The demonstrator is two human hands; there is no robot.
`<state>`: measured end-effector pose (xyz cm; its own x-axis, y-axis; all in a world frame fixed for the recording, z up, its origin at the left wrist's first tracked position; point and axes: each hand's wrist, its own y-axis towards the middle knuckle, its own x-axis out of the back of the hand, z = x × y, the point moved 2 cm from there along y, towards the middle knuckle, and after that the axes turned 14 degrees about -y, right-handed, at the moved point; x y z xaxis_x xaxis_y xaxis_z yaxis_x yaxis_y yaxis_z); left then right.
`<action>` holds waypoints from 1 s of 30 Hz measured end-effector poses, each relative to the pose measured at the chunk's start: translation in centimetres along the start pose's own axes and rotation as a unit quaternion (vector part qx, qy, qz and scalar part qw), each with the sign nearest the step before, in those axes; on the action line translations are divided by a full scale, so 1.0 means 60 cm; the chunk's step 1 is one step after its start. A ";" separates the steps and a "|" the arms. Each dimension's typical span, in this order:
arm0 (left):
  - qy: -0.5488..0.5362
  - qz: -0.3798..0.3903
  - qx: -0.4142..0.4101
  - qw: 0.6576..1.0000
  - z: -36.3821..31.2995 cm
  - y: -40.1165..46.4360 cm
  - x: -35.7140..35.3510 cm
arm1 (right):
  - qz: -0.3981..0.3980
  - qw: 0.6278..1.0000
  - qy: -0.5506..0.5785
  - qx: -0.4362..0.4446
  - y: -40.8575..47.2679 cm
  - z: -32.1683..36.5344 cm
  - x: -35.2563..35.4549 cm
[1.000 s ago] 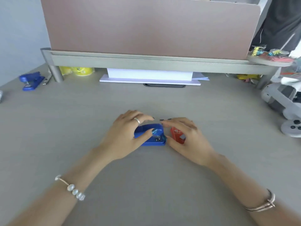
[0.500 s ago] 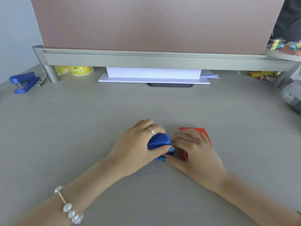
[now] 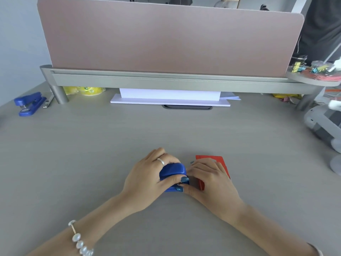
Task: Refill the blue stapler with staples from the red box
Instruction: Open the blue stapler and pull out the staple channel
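A small blue stapler (image 3: pixel 172 171) rests on the grey desk in front of me, near the middle. My left hand (image 3: pixel 147 179) wraps over it, thumb across its front, and grips it. The red box (image 3: pixel 222 164) lies flat just to the right, mostly under my right hand (image 3: pixel 209 179). That hand's thumb tip touches the stapler's front end beside my left thumb, and its fingers curl over the box. Whether the right hand holds staples is hidden.
A second, larger blue stapler (image 3: pixel 29 103) sits at the far left. A grey shelf (image 3: pixel 166 82) with a pink divider spans the back, with a white paper stack (image 3: pixel 169 97) under it. A grey device (image 3: pixel 324 124) stands at the right edge.
The stapler went from lying flat under my left hand to being gripped with its top raised. The red box now lies flat under my right hand. My view has shifted.
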<state>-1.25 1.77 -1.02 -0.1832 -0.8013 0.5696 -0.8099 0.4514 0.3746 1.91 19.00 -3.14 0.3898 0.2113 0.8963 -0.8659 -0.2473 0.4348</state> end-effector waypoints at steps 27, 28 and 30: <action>-0.329 -0.118 0.011 0.937 0.005 -0.012 0.067 | -0.004 1.000 -0.024 0.009 -0.003 0.005 0.000; -0.331 -0.118 0.002 0.936 0.005 -0.014 0.076 | -0.002 1.000 -0.025 0.008 -0.003 0.005 -0.001; -0.331 -0.118 -0.017 0.936 0.009 -0.020 0.099 | 0.001 1.000 -0.021 0.006 -0.002 0.004 0.000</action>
<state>-1.69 -3.74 1.49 -0.3162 -0.9427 -0.1062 -0.8550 0.2347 0.4625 2.12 18.78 -3.19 0.4014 0.1704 0.8999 -0.8630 -0.2588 0.4339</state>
